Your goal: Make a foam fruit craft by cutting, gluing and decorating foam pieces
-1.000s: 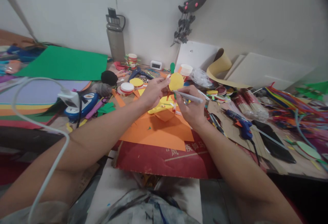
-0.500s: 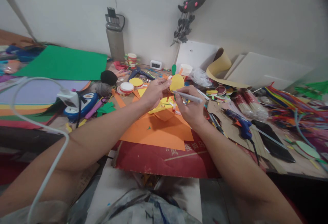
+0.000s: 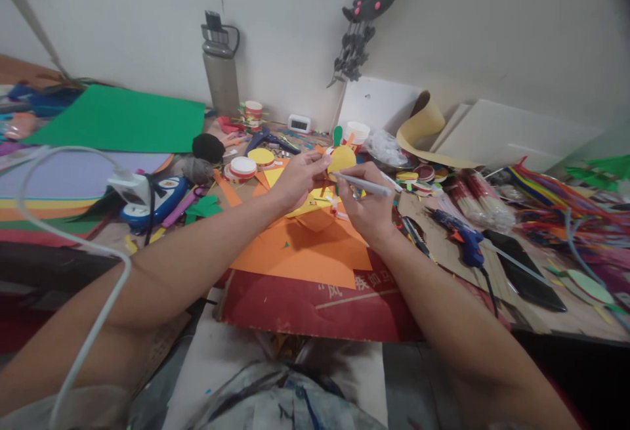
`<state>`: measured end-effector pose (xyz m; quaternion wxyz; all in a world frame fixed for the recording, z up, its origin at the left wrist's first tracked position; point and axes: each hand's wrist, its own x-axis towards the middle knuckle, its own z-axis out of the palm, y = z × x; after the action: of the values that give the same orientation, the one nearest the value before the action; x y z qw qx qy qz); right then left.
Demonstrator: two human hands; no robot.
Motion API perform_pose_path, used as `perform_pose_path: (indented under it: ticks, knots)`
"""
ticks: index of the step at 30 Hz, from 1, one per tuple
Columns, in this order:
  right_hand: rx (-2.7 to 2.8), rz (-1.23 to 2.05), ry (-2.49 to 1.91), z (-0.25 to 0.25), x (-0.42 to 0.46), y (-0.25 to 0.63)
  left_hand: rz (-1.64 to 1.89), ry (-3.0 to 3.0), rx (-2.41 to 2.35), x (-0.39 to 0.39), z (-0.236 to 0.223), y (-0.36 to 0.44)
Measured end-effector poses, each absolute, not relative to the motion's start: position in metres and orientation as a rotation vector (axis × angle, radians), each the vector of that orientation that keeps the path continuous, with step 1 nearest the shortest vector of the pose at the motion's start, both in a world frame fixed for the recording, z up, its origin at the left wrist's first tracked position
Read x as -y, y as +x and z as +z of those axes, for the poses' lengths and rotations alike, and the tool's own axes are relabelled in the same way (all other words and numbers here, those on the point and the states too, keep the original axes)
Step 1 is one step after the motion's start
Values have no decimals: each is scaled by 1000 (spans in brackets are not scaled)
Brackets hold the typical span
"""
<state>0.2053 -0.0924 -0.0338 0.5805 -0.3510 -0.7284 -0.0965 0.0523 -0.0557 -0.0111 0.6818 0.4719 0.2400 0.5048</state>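
Note:
My left hand [image 3: 300, 182] grips a small paper craft piece with a round yellow face [image 3: 341, 160] by its left side. A green tab and an orange tab stick up near its top. In my right hand [image 3: 370, 205] is a grey-white marker pen [image 3: 365, 185], its tip at the lower part of the yellow disc; whether it touches cannot be made out. Below both hands lie yellow paper scraps [image 3: 308, 208] and orange paper sheets [image 3: 295, 256] on a red board [image 3: 315, 312].
Left are a green sheet [image 3: 123, 118], a blue power strip [image 3: 153, 207] and a white cable [image 3: 105, 312]. A grey bottle [image 3: 220, 75] stands by the wall. On the right lie a blue glue gun [image 3: 462, 236], a black phone-like slab [image 3: 526, 272] and a box cutter [image 3: 416, 234].
The yellow disc has shifted very slightly right and down, with its green tab. Both hands keep their grips, and the pen stays at the disc's lower part.

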Motion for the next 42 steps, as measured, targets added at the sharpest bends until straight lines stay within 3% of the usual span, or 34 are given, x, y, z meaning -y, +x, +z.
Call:
perform_pose_path:
  ticks: [42]
  knots:
    - [1602, -137, -809, -31, 90, 211, 1064, 1068, -514, 53, -22, 57]
